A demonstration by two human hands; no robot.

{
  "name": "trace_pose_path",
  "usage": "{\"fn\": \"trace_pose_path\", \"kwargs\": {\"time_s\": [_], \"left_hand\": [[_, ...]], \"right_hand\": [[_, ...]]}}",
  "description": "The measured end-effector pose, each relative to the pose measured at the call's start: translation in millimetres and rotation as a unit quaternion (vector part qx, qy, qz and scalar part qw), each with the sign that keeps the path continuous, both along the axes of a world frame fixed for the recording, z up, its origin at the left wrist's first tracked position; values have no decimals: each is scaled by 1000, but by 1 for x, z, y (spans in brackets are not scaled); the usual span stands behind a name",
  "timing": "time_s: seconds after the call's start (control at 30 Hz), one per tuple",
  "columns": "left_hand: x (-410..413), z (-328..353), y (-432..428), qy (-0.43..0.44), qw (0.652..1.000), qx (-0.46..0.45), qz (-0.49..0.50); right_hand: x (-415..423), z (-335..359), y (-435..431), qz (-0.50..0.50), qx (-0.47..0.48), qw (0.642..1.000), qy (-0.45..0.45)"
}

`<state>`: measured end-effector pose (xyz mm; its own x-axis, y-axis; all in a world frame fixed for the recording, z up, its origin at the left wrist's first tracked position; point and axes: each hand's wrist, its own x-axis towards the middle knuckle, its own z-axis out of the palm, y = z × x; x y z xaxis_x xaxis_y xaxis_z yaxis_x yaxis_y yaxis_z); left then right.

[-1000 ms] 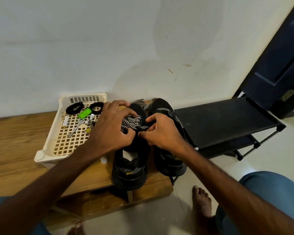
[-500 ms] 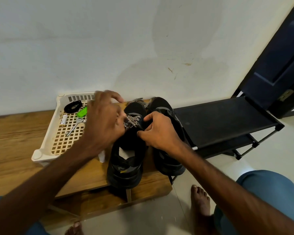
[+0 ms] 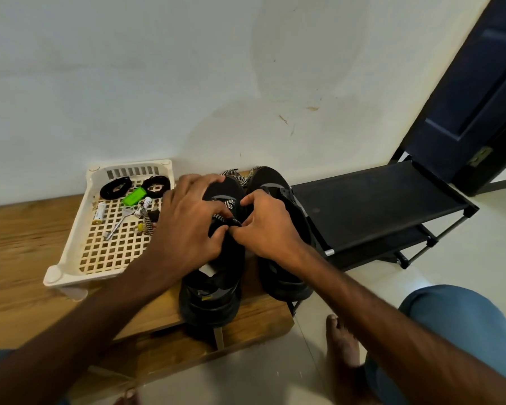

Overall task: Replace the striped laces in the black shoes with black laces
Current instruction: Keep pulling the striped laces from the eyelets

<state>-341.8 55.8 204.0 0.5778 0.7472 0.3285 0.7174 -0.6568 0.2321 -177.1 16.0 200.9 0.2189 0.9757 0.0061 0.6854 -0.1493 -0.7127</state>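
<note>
Two black shoes stand side by side on a low wooden bench (image 3: pixel 27 244), toes toward the wall. The left shoe (image 3: pixel 214 290) carries a black-and-white striped lace (image 3: pixel 227 209) across its upper. My left hand (image 3: pixel 187 226) lies over that shoe and pinches the striped lace. My right hand (image 3: pixel 266 226) meets it from the right, fingertips gripping the same lace at the eyelets. The right shoe (image 3: pixel 284 276) sits partly under my right wrist; loose striped lace ends (image 3: pixel 237 175) show beyond the toes. Two coiled black laces (image 3: pixel 116 187) (image 3: pixel 157 185) rest in the cream basket.
The cream plastic basket (image 3: pixel 79 252) on the bench also holds a green lighter (image 3: pixel 133 196), a key (image 3: pixel 120 220), a battery and small bits. A black shoe rack (image 3: pixel 371 209) stands to the right, a dark door (image 3: pixel 479 92) behind it. My bare foot (image 3: pixel 341 346) rests on the tiled floor.
My left hand swung out toward the basket, then came back down onto the left shoe's lace. My right hand stayed at the eyelets. The view shifted slightly.
</note>
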Motion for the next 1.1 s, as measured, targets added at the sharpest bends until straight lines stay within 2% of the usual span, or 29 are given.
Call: {"fn": "trace_pose_path", "kwargs": {"time_s": [0.27,0.47,0.6,0.73,0.8,0.93,1.1], "left_hand": [[4,-2,5,29,998,64,2],[7,1,8,60,992,101,43],[-4,9,23,-11,988,101,116],[-38,22,54,-140,958,93,232],[-57,24,65,-155,953,63,253],[-48,15,55,-123,982,0,143],[-19,9,31,-127,988,-42,74]], "right_hand": [[1,3,-2,0,-15,1000,7],[1,5,-4,-2,-19,1000,15],[-2,6,-4,3,-21,999,32],[3,7,-7,6,-46,999,27],[6,8,-10,0,-48,998,28],[4,9,-13,-3,-26,999,24],[2,13,-13,-3,7,999,-38]]}}
